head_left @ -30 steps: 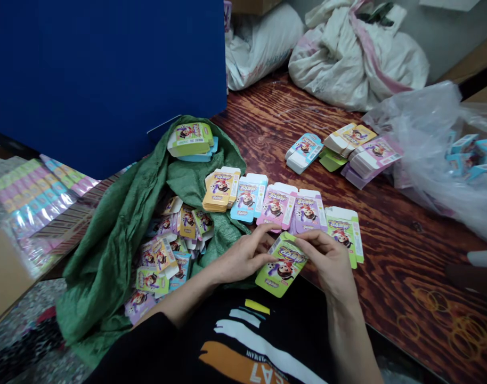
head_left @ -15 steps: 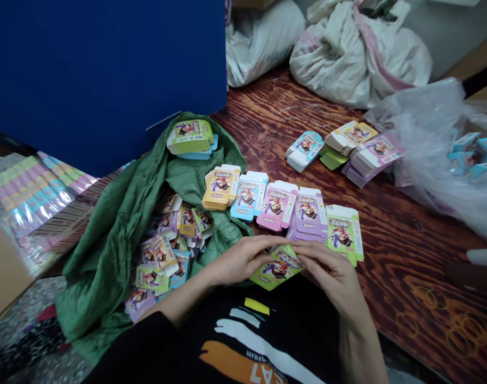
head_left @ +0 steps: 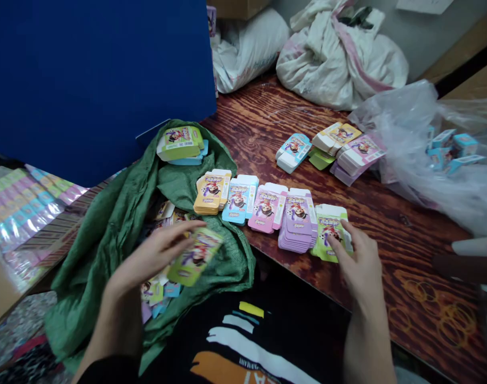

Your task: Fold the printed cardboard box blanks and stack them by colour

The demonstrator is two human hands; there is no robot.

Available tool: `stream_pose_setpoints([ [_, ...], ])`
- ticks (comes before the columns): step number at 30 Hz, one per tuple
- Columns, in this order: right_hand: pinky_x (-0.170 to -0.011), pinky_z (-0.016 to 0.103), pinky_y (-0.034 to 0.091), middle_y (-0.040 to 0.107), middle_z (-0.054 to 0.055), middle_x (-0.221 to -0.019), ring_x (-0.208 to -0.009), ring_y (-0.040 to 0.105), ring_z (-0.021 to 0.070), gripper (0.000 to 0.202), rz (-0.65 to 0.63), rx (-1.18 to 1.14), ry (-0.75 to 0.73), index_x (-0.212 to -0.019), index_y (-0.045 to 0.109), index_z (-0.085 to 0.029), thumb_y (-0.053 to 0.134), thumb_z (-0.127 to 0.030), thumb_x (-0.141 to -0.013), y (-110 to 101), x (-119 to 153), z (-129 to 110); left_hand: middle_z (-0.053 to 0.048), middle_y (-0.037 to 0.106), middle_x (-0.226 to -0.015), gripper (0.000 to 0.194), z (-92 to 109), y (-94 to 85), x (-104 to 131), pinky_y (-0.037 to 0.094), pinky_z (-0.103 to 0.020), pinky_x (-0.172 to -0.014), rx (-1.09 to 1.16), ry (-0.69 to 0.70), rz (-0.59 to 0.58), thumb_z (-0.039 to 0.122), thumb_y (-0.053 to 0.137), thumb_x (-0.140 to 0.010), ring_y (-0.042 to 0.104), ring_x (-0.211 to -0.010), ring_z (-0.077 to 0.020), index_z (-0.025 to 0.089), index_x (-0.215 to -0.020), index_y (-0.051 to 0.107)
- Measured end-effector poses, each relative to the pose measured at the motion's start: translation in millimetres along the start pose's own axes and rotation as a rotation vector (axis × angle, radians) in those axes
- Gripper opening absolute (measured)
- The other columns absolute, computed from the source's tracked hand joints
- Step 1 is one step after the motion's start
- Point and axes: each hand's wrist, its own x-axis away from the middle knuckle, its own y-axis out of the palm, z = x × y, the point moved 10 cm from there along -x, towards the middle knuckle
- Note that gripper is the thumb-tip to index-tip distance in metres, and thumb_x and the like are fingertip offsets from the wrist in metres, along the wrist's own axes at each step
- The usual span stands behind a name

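Note:
My left hand (head_left: 161,250) is over the mouth of the green sack (head_left: 119,224), its fingers closed on a green flat-folded carton (head_left: 197,256), slightly blurred. My right hand (head_left: 359,256) is at the right end of the row, fingers spread, with its thumb and fingertips at the green carton pile (head_left: 325,229). Left of that pile lie a purple carton stack (head_left: 297,218), a pink carton stack (head_left: 267,208), a blue carton stack (head_left: 239,200) and a yellow carton stack (head_left: 209,192). Mixed loose cartons (head_left: 153,290) lie inside the sack, partly hidden by my left hand and forearm.
More carton bundles (head_left: 353,152) lie farther back, with green and blue ones (head_left: 181,141) on the sack. A clear plastic bag (head_left: 419,154) holds blue boxes. Rubber bands (head_left: 455,322) lie at right. White sacks (head_left: 339,58) and a blue panel (head_left: 99,80) stand behind.
My hands have moved apart from the green carton between them. My left hand has gone left over the sack with a green carton, my right hand to the green pile.

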Motion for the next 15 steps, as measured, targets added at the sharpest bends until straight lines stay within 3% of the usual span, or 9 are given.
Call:
stream_pose_setpoints([
  [2, -0.110, 0.061, 0.038, 0.064, 0.016, -0.136, -0.128, 0.053, 0.0381, 0.060, -0.062, 0.124, -0.022, -0.134, 0.066, -0.023, 0.059, -0.060, -0.087, 9.4, 3.5, 17.6, -0.010, 0.060, -0.148, 0.054, -28.7, -40.5, 14.5, 0.045, -0.055, -0.115, -0.283, -0.131, 0.228, 0.050, 0.048, -0.097, 0.058, -0.133, -0.0360, 0.024, -0.142, 0.059],
  [4, -0.109, 0.066, 0.037, 0.054, 0.017, -0.148, -0.133, 0.048, 0.0413, 0.064, -0.117, 0.219, 0.003, -0.139, 0.060, -0.024, 0.055, -0.062, -0.087, 19.2, 9.1, 30.1, -0.013, 0.050, -0.156, 0.059, -29.5, -54.9, 22.5, 0.043, -0.058, -0.117, -0.449, -0.136, 0.377, 0.051, 0.043, -0.098, 0.051, -0.141, -0.0385, 0.022, -0.148, 0.054],
  [6, -0.106, 0.069, 0.038, 0.047, 0.019, -0.155, -0.133, 0.046, 0.0447, 0.068, -0.132, 0.276, 0.037, -0.141, 0.058, -0.023, 0.055, -0.063, -0.086, 24.6, 12.9, 33.9, -0.013, 0.048, -0.158, 0.058, -9.3, -41.4, 17.5, 0.043, -0.053, -0.119, -0.450, -0.013, 0.391, 0.050, 0.042, -0.100, 0.049, -0.143, -0.0346, 0.020, -0.149, 0.052],
  [11, -0.108, 0.065, 0.039, 0.045, 0.022, -0.156, -0.137, 0.047, 0.0441, 0.063, -0.112, 0.269, 0.030, -0.138, 0.058, -0.019, 0.055, -0.052, -0.085, 24.1, 9.8, 28.4, -0.011, 0.055, -0.153, 0.044, 56.6, 17.4, -12.2, 0.047, -0.044, -0.117, -0.239, 0.300, 0.242, 0.037, 0.046, -0.105, 0.055, -0.139, -0.0260, 0.022, -0.146, 0.054],
  [15, -0.114, 0.062, 0.036, 0.050, 0.020, -0.152, -0.142, 0.046, 0.0408, 0.061, -0.034, 0.178, 0.034, -0.134, 0.062, -0.022, 0.060, -0.054, -0.082, 2.1, 8.4, 30.3, -0.013, 0.063, -0.143, 0.036, 87.7, 41.9, -24.7, 0.049, -0.040, -0.112, -0.076, 0.426, 0.217, 0.029, 0.049, -0.105, 0.059, -0.133, -0.0245, 0.021, -0.138, 0.059],
])
